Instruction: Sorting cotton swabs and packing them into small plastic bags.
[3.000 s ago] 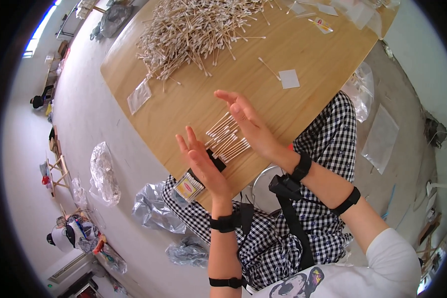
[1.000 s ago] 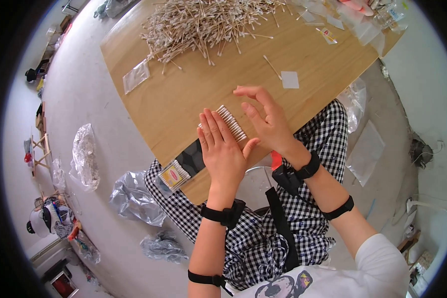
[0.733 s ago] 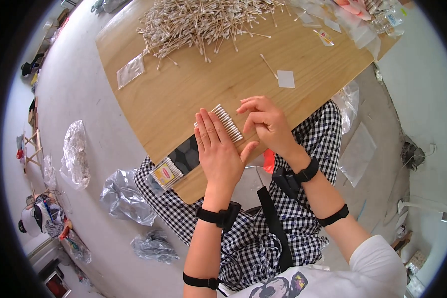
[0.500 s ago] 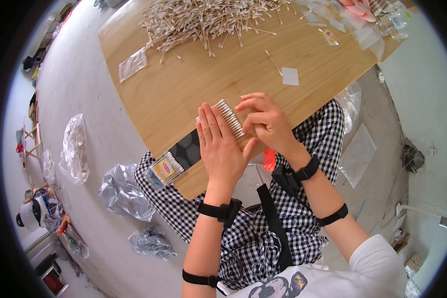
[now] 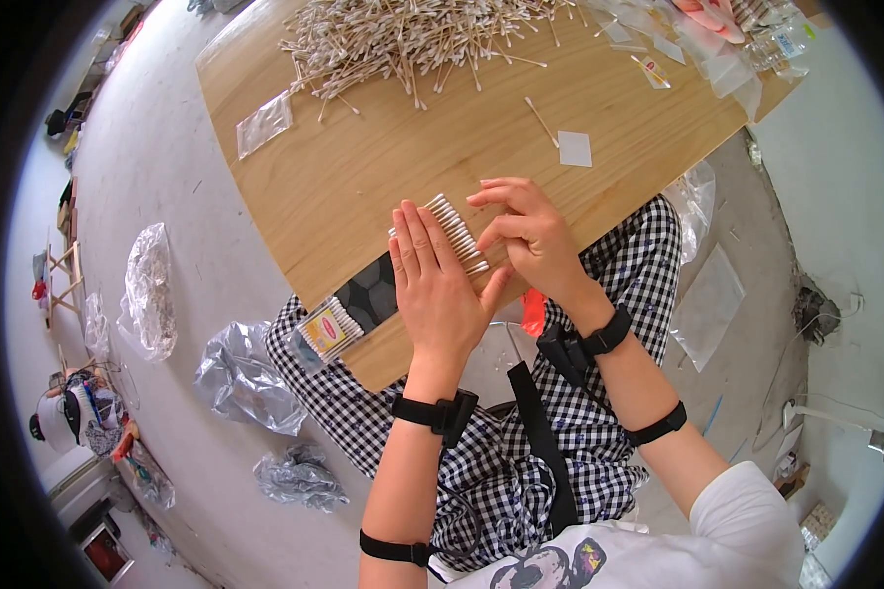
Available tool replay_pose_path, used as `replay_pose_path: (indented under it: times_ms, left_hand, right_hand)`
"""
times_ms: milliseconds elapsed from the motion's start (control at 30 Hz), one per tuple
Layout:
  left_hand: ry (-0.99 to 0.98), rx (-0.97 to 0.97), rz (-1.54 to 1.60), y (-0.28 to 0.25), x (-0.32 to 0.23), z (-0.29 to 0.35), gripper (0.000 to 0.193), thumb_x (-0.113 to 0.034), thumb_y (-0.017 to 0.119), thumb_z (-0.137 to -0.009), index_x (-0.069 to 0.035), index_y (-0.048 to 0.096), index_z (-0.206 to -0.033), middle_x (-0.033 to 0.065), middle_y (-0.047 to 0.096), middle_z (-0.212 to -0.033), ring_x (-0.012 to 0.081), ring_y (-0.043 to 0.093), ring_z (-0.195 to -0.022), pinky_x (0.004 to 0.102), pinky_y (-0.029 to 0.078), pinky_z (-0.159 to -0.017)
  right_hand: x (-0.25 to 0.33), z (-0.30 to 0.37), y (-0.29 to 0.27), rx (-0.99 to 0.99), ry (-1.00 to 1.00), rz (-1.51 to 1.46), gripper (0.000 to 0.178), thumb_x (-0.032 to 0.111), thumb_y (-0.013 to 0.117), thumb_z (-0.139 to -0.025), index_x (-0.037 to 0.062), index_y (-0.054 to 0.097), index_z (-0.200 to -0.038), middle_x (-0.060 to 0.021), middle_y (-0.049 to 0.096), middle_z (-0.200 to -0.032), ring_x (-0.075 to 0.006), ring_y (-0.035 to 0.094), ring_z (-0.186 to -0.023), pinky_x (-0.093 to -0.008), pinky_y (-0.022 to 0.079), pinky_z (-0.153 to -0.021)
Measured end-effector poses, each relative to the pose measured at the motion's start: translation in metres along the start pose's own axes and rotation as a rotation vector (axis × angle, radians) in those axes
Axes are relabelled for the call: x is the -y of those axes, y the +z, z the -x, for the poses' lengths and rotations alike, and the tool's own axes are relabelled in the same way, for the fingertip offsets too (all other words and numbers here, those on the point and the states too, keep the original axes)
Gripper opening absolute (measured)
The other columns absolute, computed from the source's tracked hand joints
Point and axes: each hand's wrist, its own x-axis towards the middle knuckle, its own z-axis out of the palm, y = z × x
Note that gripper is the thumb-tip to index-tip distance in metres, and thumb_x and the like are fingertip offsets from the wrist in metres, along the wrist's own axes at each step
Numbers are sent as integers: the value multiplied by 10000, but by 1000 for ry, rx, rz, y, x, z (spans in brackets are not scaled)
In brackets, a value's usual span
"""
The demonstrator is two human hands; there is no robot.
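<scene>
Two hands (image 5: 434,294) (image 5: 540,240) at one swab row (image 5: 460,239), one filled packet (image 5: 328,330) nearby

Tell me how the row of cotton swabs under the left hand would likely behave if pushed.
The row of cotton swabs would probably spread apart, as no band shows around it. Thin and seemingly round, the swabs look apt to roll on the flat table. The left hand, laid over part of the row, may steady it.
</scene>
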Motion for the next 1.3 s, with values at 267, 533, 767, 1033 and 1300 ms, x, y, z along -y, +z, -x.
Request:
replay_pose_path:
  times_ms: [267, 533, 767, 1033, 1300]
  left_hand:
    - [7, -11, -38, 3, 0, 0, 1028, -563, 636, -809, 133, 239, -1454, 290, 215, -1547, 378, 176, -1470, 453, 179, -1192]
    - [1, -7, -19, 2, 1, 0, 1016, -549, 650, -809, 132, 252, -1449, 287, 216, -1548, 378, 177, -1469, 453, 178, -1192]
    - [3, -3, -28, 2, 1, 0, 1010, -562, 636, -819, 142, 264, -1439, 294, 217, -1546, 379, 177, -1470, 452, 177, -1191]
    - [7, -12, -23, 3, 1, 0, 999, -566, 606, -843, 132, 236, -1455, 287, 212, -1549, 379, 180, -1468, 458, 194, -1184]
    - [0, -13, -20, 3, 1, 0, 992, -561, 605, -845, 128, 238, -1457, 284, 212, -1550, 377, 179, -1468, 459, 188, -1186]
  right_hand:
    - [2, -1, -1, 46, -31, 96, 152, -75, 579, -657, 64, 634, -629, -19, 668, -1106, -262, 547, -1185, -383, 462, -973]
    - [0, -1, 2, 7, 18, 27, 156, -80, 573, -682, 58, 645, -693, -50, 658, -1127, -274, 537, -1200, -398, 452, -989]
    - [-2, -2, 2, 38, -26, 124, 151, -65, 573, -709, 61, 652, -737, -54, 652, -1137, -276, 531, -1210, -404, 448, -997]
    - [2, -2, 2, 37, 0, 130, 161, -71, 561, -719, 55, 646, -773, -63, 646, -1142, -278, 531, -1208, -409, 448, -1003]
    - [3, -4, 2, 37, -3, 143, 182, -77, 553, -729, 47, 651, -820, -71, 635, -1149, -287, 530, -1208, -413, 449, -1005]
